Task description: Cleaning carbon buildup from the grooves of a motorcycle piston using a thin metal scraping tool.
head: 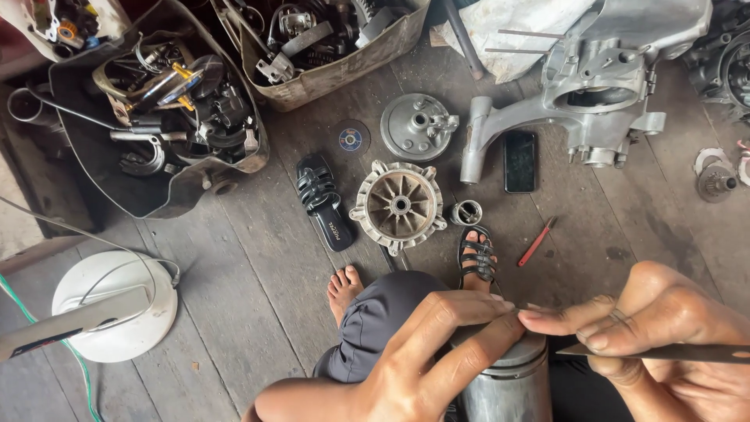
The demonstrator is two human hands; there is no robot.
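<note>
My left hand point(426, 355) is wrapped over the top of a grey metal piston point(504, 387) that stands upright between my knees at the bottom centre. My right hand point(656, 328) grips a thin flat metal blade point(664, 353) that runs out to the right edge. Its fingertips meet my left fingertips at the piston's upper rim. The crown of the piston is mostly hidden under my fingers.
On the wooden floor lie a finned round hub point(398, 205), a round cover plate point(418, 126), a large aluminium engine casing point(594, 86), a black phone point(519, 160), a red-handled tool point(536, 242), a loose black sandal point(324, 202), a small ring point(466, 212), two trays of parts point(168, 117) and a white round lamp point(113, 305).
</note>
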